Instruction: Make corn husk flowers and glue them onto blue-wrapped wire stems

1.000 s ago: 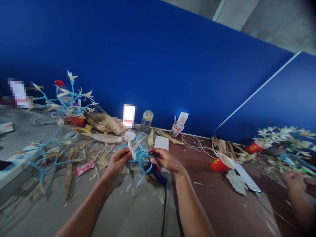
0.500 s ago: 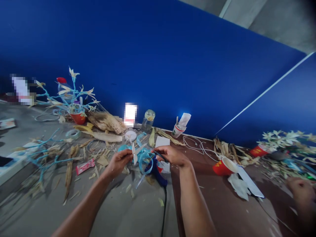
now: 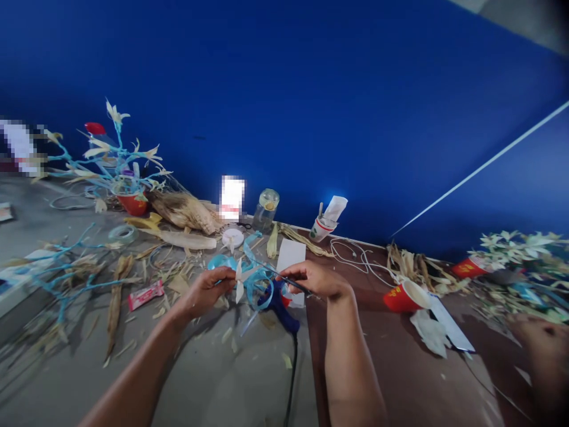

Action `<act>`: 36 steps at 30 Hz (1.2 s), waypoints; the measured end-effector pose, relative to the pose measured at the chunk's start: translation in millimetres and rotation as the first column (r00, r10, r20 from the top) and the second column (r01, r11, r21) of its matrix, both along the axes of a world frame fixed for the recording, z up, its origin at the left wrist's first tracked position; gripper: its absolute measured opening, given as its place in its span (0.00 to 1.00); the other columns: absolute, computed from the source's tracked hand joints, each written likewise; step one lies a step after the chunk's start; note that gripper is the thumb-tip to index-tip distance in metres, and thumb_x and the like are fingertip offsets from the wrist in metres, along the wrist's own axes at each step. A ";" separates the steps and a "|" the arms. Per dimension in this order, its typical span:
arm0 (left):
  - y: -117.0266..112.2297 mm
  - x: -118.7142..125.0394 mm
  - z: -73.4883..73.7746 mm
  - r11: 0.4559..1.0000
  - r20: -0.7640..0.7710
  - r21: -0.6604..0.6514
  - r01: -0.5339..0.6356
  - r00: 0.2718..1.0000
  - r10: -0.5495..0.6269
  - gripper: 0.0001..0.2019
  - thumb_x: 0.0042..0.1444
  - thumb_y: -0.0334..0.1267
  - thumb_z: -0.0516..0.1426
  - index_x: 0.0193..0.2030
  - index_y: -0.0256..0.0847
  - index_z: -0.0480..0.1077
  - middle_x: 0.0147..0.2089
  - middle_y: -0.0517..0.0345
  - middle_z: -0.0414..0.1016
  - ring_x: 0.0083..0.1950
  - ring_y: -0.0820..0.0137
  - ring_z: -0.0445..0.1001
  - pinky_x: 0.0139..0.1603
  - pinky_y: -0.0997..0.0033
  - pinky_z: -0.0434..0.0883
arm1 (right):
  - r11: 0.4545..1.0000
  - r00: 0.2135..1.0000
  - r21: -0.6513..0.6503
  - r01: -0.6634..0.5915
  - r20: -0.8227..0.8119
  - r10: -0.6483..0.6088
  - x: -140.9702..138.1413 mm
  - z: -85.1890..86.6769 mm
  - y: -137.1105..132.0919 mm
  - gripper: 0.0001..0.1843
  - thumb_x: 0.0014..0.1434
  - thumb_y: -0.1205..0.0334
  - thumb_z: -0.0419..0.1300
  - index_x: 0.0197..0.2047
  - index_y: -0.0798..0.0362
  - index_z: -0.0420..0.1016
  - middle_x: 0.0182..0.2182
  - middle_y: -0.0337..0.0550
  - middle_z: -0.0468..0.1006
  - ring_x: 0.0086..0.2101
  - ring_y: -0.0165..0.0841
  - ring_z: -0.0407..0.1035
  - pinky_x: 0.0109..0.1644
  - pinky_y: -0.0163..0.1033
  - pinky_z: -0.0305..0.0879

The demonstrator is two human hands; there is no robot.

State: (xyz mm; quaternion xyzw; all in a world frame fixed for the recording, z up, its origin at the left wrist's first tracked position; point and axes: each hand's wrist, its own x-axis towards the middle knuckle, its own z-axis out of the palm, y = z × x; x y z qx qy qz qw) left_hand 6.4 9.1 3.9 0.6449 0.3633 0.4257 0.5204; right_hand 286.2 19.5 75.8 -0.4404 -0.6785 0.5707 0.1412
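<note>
Pinched in the fingertips of my left hand is a small flower of pale, dried-husk petals. My right hand grips dark, slim tweezers, their tips pointing left toward the flower; whether they touch it I cannot tell. Loops of light blue ribbon lie just beyond and below the flower. Beneath my right hand rests a dark blue glue gun with a black cord. A white card lies behind that hand, on the table.
Husk scraps, a pink wrapper and blue wire branches cover the left side. Along the blue partition stand a potted blue branch, a glass jar and a white cup. Right: a tilted red cup and another person's hand.
The view has shifted a little. The tweezers now stretch farther left, their length showing between my right hand and the flower. My left hand still holds the flower.
</note>
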 end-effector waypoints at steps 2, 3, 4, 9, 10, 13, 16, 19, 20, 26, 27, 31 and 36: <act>-0.5 -0.8 3.1 0.999 -0.036 0.037 0.017 0.999 -0.016 0.10 0.52 0.41 0.58 0.31 0.36 0.76 0.29 0.55 0.71 0.30 0.72 0.67 0.32 0.73 0.66 | 1.000 1.000 -0.015 -0.001 -0.003 0.001 2.4 -3.0 0.0 0.27 0.46 0.51 0.65 0.47 0.58 0.76 0.35 0.43 0.77 0.31 0.28 0.68 0.39 0.34 0.65; -0.9 -0.9 4.8 0.999 -0.048 0.048 0.024 0.999 -0.021 0.10 0.52 0.40 0.57 0.32 0.36 0.76 0.30 0.54 0.71 0.30 0.72 0.67 0.32 0.73 0.66 | 1.000 1.000 -0.022 -0.002 -0.006 0.002 3.2 -3.9 0.0 0.27 0.46 0.51 0.66 0.47 0.58 0.76 0.35 0.43 0.78 0.32 0.28 0.68 0.39 0.34 0.65; -1.2 -1.0 6.4 0.998 -0.056 0.053 0.029 0.998 -0.026 0.10 0.52 0.40 0.57 0.32 0.36 0.76 0.30 0.54 0.71 0.30 0.72 0.68 0.32 0.74 0.66 | 1.000 1.000 -0.028 -0.003 -0.011 0.003 3.9 -4.4 -0.2 0.27 0.45 0.51 0.66 0.47 0.57 0.77 0.35 0.43 0.78 0.32 0.28 0.68 0.39 0.34 0.65; -1.8 -1.4 11.0 0.997 -0.080 0.058 0.042 0.996 -0.037 0.09 0.52 0.40 0.57 0.30 0.36 0.75 0.27 0.56 0.70 0.28 0.73 0.66 0.30 0.74 0.66 | 0.999 0.999 -0.028 -0.028 -0.027 0.027 6.6 -1.8 -0.9 0.27 0.44 0.51 0.67 0.45 0.58 0.78 0.36 0.45 0.78 0.32 0.29 0.68 0.38 0.33 0.65; -1.7 -1.6 11.1 0.997 -0.087 0.062 0.041 0.996 -0.036 0.10 0.51 0.40 0.57 0.30 0.36 0.75 0.27 0.56 0.69 0.28 0.73 0.66 0.30 0.75 0.66 | 0.999 0.999 -0.019 -0.032 -0.029 0.031 7.2 -1.4 -0.8 0.27 0.43 0.51 0.67 0.44 0.59 0.78 0.36 0.45 0.78 0.32 0.29 0.68 0.38 0.33 0.65; -1.0 -2.7 10.1 0.997 -0.096 0.060 0.048 0.995 -0.042 0.10 0.52 0.41 0.57 0.29 0.36 0.74 0.26 0.57 0.69 0.28 0.73 0.66 0.29 0.75 0.66 | 0.999 0.999 -0.014 -0.031 -0.023 0.031 9.5 -2.4 -0.3 0.27 0.43 0.51 0.67 0.43 0.59 0.78 0.35 0.45 0.77 0.31 0.29 0.67 0.37 0.33 0.64; -0.2 -4.0 8.5 0.997 -0.109 0.050 0.066 0.992 -0.060 0.11 0.53 0.41 0.56 0.30 0.36 0.74 0.26 0.56 0.69 0.28 0.73 0.66 0.29 0.74 0.66 | 0.999 1.000 -0.035 -0.026 -0.009 0.026 11.8 -6.2 -0.1 0.26 0.45 0.50 0.66 0.44 0.60 0.78 0.33 0.45 0.77 0.30 0.28 0.67 0.35 0.33 0.64; 0.8 -5.3 7.2 0.996 -0.121 0.043 0.082 0.990 -0.076 0.10 0.53 0.40 0.56 0.30 0.36 0.73 0.26 0.57 0.69 0.28 0.73 0.65 0.29 0.75 0.65 | 0.998 1.000 -0.050 -0.022 -0.011 0.022 13.9 -9.0 -0.8 0.26 0.45 0.50 0.66 0.44 0.59 0.78 0.33 0.45 0.77 0.31 0.29 0.67 0.36 0.33 0.64; 1.1 -5.7 6.8 0.995 -0.122 0.043 0.087 0.989 -0.081 0.10 0.53 0.40 0.56 0.29 0.36 0.73 0.26 0.57 0.69 0.28 0.74 0.65 0.29 0.75 0.65 | 0.998 1.000 -0.054 -0.019 -0.009 0.018 14.4 -9.1 -1.2 0.27 0.44 0.49 0.66 0.44 0.59 0.78 0.33 0.45 0.77 0.31 0.29 0.68 0.36 0.33 0.64; 0.7 -5.5 4.2 0.997 -0.079 -0.009 0.079 0.994 -0.079 0.11 0.52 0.42 0.57 0.29 0.35 0.73 0.27 0.57 0.68 0.29 0.73 0.65 0.31 0.74 0.65 | 0.990 0.990 0.031 0.135 0.041 -0.136 11.0 -6.0 0.2 0.29 0.48 0.51 0.64 0.49 0.62 0.73 0.21 0.37 0.71 0.23 0.25 0.62 0.30 0.31 0.59; 0.3 -4.7 4.2 0.998 -0.064 -0.016 0.067 0.996 -0.068 0.11 0.52 0.42 0.57 0.29 0.35 0.73 0.27 0.56 0.69 0.29 0.73 0.65 0.30 0.74 0.65 | 0.986 0.986 0.063 0.156 0.055 -0.160 8.1 -6.8 1.3 0.30 0.47 0.52 0.64 0.50 0.61 0.71 0.19 0.34 0.68 0.22 0.24 0.61 0.29 0.31 0.58; -0.9 1.0 7.1 0.997 0.023 -0.018 -0.071 0.997 0.071 0.11 0.49 0.44 0.59 0.28 0.36 0.73 0.26 0.57 0.69 0.28 0.73 0.65 0.29 0.74 0.66 | 0.929 0.947 0.281 0.239 0.145 -0.287 -12.6 -14.4 5.7 0.26 0.49 0.58 0.62 0.52 0.57 0.70 0.20 0.34 0.67 0.24 0.26 0.62 0.30 0.32 0.58; -2.0 6.0 13.5 0.939 0.153 0.033 -0.343 0.930 0.335 0.12 0.45 0.45 0.60 0.24 0.37 0.71 0.22 0.60 0.67 0.24 0.75 0.63 0.25 0.76 0.63 | 0.838 0.858 0.522 0.159 0.347 -0.379 -58.5 -17.7 2.6 0.15 0.53 0.58 0.60 0.45 0.51 0.74 0.33 0.42 0.77 0.33 0.32 0.70 0.34 0.33 0.58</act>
